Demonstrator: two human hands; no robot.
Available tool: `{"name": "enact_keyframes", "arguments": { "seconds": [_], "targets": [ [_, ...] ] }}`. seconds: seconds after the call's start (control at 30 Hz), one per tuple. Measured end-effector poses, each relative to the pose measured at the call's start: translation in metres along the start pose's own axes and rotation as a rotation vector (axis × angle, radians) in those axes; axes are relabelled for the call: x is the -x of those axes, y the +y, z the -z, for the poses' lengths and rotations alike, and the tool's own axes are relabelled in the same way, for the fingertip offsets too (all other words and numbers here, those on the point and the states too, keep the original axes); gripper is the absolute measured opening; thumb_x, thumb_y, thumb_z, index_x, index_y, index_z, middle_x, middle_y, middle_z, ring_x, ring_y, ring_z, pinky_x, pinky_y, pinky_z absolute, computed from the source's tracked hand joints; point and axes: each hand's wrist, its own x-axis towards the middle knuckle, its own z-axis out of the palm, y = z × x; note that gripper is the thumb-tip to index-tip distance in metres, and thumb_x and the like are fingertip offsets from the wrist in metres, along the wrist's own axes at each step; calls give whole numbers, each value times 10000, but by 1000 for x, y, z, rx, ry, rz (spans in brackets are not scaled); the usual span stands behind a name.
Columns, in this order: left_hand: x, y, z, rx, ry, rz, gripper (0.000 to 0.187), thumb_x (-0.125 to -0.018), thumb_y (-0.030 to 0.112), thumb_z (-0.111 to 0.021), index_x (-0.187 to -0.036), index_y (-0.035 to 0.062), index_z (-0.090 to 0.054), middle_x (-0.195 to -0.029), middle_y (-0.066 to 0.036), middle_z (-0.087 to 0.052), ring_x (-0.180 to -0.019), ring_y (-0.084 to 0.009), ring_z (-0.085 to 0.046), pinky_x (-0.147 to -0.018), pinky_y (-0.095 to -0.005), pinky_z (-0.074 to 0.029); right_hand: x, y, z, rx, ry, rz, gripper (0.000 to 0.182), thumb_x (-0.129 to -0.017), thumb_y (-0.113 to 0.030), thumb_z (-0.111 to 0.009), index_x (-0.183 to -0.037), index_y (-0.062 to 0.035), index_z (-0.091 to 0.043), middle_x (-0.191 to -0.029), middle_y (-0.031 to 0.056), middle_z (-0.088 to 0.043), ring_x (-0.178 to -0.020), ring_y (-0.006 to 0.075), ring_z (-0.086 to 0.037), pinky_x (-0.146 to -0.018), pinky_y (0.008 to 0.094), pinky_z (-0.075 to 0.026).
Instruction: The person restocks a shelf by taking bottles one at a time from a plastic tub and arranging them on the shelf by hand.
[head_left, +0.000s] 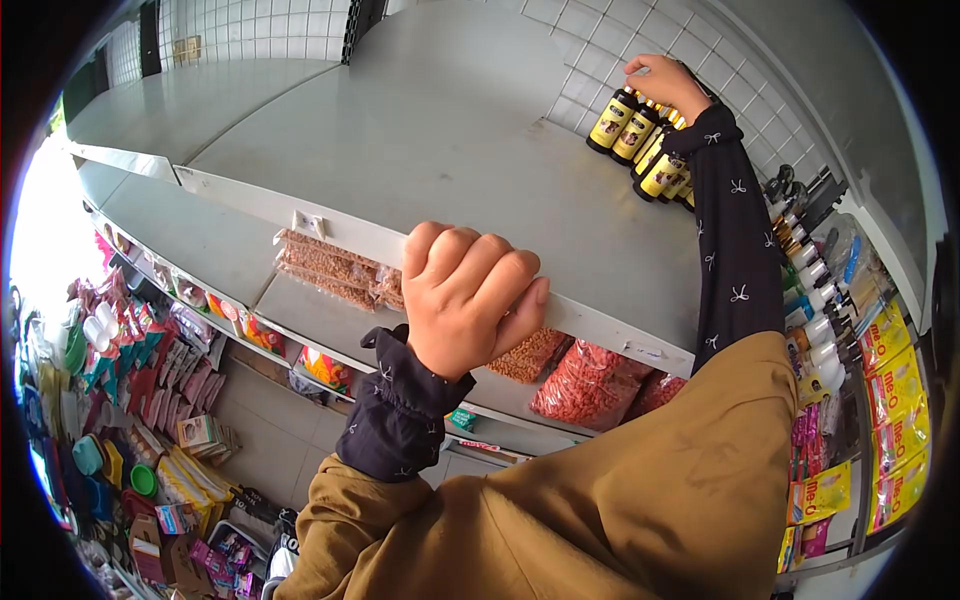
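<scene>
Left hand [465, 285] clamps the shelf [420, 160] at its front edge, open room reaching bottles [633, 132] under right hand [660, 82], grip unclear.

Grey shelves [420, 150] — white wire grid [592, 62] behind, tiled floor [265, 425] below — bright light [40, 210] at far left.

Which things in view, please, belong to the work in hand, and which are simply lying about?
Work in hand:
- yellow-labelled bottles, with the right hand at their tops
- upper shelf, its front edge under the left hand

Lying about:
- bag of red pieces
- bags of brown pellets
- yellow me-O packets
</scene>
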Motion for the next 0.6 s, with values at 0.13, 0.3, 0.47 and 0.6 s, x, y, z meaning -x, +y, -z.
{"name": "enact_keyframes", "arguments": {
  "seconds": [0.13,0.3,0.47,0.6],
  "targets": [
    [-1,0,0,-9,0,1,100,-705,206,-640,-742,158,-560,-707,8,-478,-716,-181,-467,-738,-337,-359,6,-7,2,86,97,-3,287,-793,-320,-648,-982,-105,-666,-891,85,-702,-845,209,-654,-754,326,-493],
    [0,0,3,-3,-38,1,72,-715,174,-635,-748,138,-582,-705,4,-523,-724,-194,-480,-751,-352,-356,3,-23,13,83,306,108,303,-799,-367,-667,-941,-100,-677,-873,81,-697,-843,218,-658,-752,326,-496],
    [-5,6,16,24,-197,58,72,-747,135,-619,-806,93,-618,-832,-45,-589,-836,-236,-532,-841,-363,-377,23,-95,30,-7,397,558,258,-822,-320,-660,-936,-89,-675,-861,111,-679,-820,260,-657,-746,347,-495],
    [-10,26,34,26,-12,143,160,-767,92,-629,-926,73,-636,-985,-96,-586,-966,-288,-529,-905,-385,-389,113,-194,46,-190,410,706,238,-786,-212,-654,-904,-5,-652,-752,170,-662,-656,301,-646,-630,359,-510]
  ]
}}
